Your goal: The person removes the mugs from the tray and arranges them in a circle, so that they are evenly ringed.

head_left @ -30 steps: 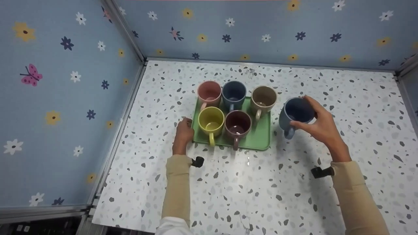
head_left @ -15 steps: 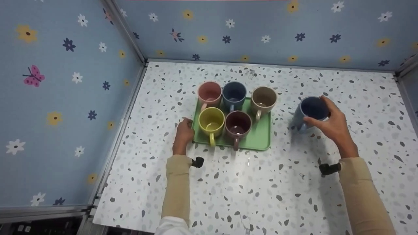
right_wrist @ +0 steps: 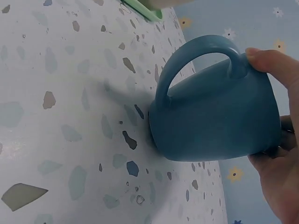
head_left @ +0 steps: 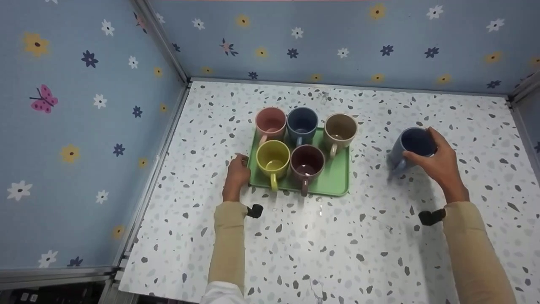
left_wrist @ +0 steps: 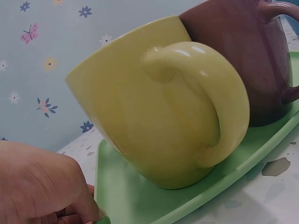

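Note:
My right hand [head_left: 443, 164] grips a blue mug [head_left: 398, 147] near its rim, thumb by the top of the handle. In the right wrist view that mug [right_wrist: 219, 112] has its base right at the speckled tabletop, well to the right of the green tray [head_left: 333, 181]. At the tray's left edge, my left hand [head_left: 238, 173] holds the rim with curled fingers; some are hidden beneath the hand in the left wrist view. Nearest that hand is a yellow mug [left_wrist: 149, 107] on the tray, with a maroon mug [left_wrist: 238, 56] beside it.
Along the tray's back stand a pink mug [head_left: 271, 120], a second blue mug [head_left: 302, 122] and a beige mug [head_left: 341, 126]. Flower-patterned walls [head_left: 337, 38] border the speckled table [head_left: 320, 253] at the back and sides.
My right hand has carried the blue mug rightward, away from the tray, and lowered it to the tabletop. The left hand and the tray have stayed put.

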{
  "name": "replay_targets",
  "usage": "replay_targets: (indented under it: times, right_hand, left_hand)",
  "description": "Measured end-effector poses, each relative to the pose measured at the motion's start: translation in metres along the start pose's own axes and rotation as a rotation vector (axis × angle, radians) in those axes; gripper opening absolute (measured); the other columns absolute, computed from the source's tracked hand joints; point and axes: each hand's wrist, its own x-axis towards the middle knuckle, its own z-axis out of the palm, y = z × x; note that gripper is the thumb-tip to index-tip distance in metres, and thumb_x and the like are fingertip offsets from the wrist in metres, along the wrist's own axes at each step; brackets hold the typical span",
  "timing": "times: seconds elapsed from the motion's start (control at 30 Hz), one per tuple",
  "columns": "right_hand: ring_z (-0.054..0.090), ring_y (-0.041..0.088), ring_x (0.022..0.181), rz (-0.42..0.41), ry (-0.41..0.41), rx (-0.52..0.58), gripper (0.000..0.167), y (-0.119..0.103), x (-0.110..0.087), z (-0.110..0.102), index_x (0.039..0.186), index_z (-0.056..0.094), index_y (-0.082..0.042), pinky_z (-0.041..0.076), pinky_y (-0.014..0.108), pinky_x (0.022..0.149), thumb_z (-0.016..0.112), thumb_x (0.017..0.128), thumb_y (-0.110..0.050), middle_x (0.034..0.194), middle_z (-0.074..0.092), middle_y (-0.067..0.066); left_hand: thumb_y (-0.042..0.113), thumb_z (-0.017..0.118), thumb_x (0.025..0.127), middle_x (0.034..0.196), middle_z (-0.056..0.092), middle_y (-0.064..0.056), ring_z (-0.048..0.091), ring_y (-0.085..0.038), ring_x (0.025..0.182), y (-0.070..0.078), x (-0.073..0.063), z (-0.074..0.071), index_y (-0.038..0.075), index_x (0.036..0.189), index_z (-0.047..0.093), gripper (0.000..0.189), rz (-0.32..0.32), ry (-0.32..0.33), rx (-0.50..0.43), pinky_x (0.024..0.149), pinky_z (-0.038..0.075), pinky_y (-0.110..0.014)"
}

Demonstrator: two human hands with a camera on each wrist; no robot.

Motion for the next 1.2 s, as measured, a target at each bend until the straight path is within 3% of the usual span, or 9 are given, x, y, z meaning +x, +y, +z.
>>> replay_targets:
  times: [0.3,0.53,1.2]
  right_hand:
    - [0.017,0.035,0.145,0.01,-0.037,-0.019,0.101,0.006,0.005,-0.004,0.153,0.019,-0.011,0.017,0.054,0.115,0.078,0.077,-0.039,0.158,0.02,0.012]
    - [0.017,0.044,0.143,0.027,-0.162,-0.063,0.105,0.006,0.014,-0.017,0.155,0.007,-0.019,0.017,0.064,0.11,0.075,0.078,-0.043,0.159,0.017,0.016]
    - [0.012,0.051,0.14,0.033,-0.449,-0.256,0.112,-0.01,0.035,-0.045,0.152,-0.011,-0.028,0.016,0.071,0.103,0.073,0.081,-0.045,0.16,0.006,0.017]
  left_hand:
    - [-0.003,0.039,0.084,0.118,0.059,-0.022,0.055,-0.031,0.11,-0.001,0.001,0.001,-0.002,0.125,0.051,0.043,-0.002,0.014,-0.006,0.097,0.044,-0.042]
    - [-0.002,0.039,0.085,0.118,0.059,-0.022,0.056,-0.032,0.111,-0.001,0.001,0.002,-0.003,0.125,0.052,0.042,0.007,0.015,-0.017,0.098,0.044,-0.041]
    - [-0.006,0.038,0.08,0.113,0.062,-0.024,0.058,-0.033,0.106,0.0,-0.001,0.001,-0.005,0.123,0.053,0.045,0.036,0.035,-0.047,0.094,0.046,-0.041]
